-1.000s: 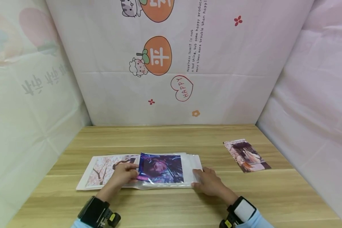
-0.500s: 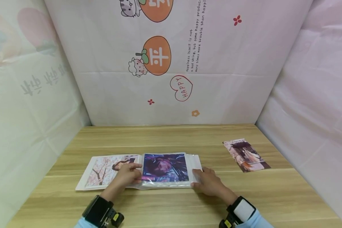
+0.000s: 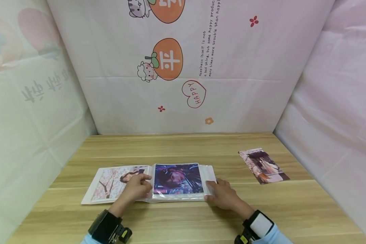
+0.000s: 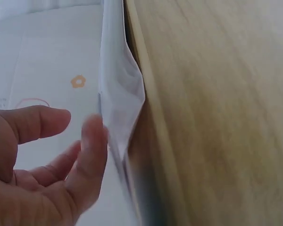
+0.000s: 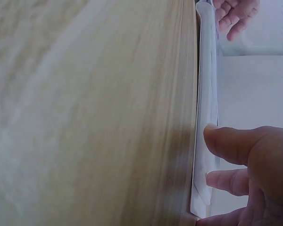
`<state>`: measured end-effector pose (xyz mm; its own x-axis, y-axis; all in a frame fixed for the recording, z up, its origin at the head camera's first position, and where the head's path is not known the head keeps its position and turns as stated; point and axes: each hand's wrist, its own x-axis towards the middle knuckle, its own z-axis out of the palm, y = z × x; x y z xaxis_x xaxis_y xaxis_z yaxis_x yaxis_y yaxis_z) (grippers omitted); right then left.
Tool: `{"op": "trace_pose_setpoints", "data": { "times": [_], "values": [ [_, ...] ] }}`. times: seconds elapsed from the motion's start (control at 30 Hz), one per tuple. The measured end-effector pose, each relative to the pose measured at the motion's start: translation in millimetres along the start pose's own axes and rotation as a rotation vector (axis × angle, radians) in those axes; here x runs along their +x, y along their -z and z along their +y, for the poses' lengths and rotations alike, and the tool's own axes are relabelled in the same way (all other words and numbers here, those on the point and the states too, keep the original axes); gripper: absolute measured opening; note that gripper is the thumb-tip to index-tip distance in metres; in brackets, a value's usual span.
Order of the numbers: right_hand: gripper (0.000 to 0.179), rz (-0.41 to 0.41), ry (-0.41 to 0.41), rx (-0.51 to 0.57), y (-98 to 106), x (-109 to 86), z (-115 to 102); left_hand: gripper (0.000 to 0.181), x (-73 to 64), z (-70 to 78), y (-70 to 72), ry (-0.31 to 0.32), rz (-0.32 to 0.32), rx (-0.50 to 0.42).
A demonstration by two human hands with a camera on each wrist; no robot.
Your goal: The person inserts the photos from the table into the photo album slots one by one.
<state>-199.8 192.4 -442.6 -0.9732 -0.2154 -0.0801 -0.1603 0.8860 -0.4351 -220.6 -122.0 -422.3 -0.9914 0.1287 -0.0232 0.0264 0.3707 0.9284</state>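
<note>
A photo album (image 3: 208, 174) lies open flat on the wooden table. Its left page holds a pink blossom photo (image 3: 106, 183). On its right side, a blue-purple photo (image 3: 178, 179) lies within a clear sleeve, with a pale strip of page showing to its right. My left hand (image 3: 137, 188) hovers at or rests over the album's fold; in the left wrist view its thumb and fingers are apart with nothing between them. My right hand (image 3: 222, 194) rests on the album's near right corner, thumb and forefinger touching it from above.
A loose photo (image 3: 263, 166) of a robed figure under blossoms lies on the table (image 3: 183, 223) at the right, apart from the album. Printed white cloth (image 3: 241, 105) stands behind the table and along both sides.
The blue-purple photo has slid right and now lies squarely in the sleeve. My left hand followed it a little rightward, then its fingers came off the photo. My right hand has stayed put.
</note>
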Motion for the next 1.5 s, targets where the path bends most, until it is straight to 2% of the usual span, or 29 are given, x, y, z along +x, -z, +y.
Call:
{"op": "trace_pose_setpoints", "data": {
  "times": [0.1,0.2,0.27,0.37,0.47,0.53,0.63,0.73,0.97,1.13,1.37,1.5],
  "values": [
    [0.056,-0.002,-0.002,-0.003,1,-0.6,0,0.03,-4.8,6.8,-0.8,-0.127,0.048,0.247],
    [0.056,-0.001,-0.001,-0.001,2,-2.1,-1,0.029,-7.3,10.0,-3.6,-0.298,0.05,0.457],
    [0.056,0.001,0.001,0.003,2,-3.1,-1,0.03,-8.5,10.1,-7.0,-0.408,0.01,0.567],
    [0.056,0.003,0.004,0.009,3,-4.5,-2,0.034,-11.3,10.0,-11.9,-0.55,-0.096,0.702],
    [0.056,0.002,0.002,0.007,3,-4.9,-1,0.038,-15.4,11.2,-16.9,-0.64,-0.199,0.792],
    [0.056,0.001,0.002,0.002,3,-5.0,-1,0.039,-17.9,11.6,-20.1,-0.677,-0.24,0.827],
    [0.056,0.004,0.007,0.0,3,-4.8,0,0.034,-20.6,11.1,-23.2,-0.703,-0.257,0.875],
    [0.055,0.011,0.018,0.005,3,-4.9,0,0.028,-21.6,9.8,-23.9,-0.706,-0.243,0.921],
    [0.055,0.024,0.035,0.018,3,-5.0,0,0.022,-20.3,7.8,-22.5,-0.686,-0.141,1.037],
    [0.055,0.035,0.04,0.019,2,-5.1,0,0.014,-19.4,5.2,-20.8,-0.704,-0.095,1.037],
    [0.056,0.028,0.037,0.019,1,-4.5,0,0.015,-17.2,3.5,-17.3,-0.655,-0.134,0.999],
    [0.055,0.026,0.037,0.021,1,-4.2,1,0.012,-16.8,3.2,-15.3,-0.658,-0.133,0.953]
  ]
}}
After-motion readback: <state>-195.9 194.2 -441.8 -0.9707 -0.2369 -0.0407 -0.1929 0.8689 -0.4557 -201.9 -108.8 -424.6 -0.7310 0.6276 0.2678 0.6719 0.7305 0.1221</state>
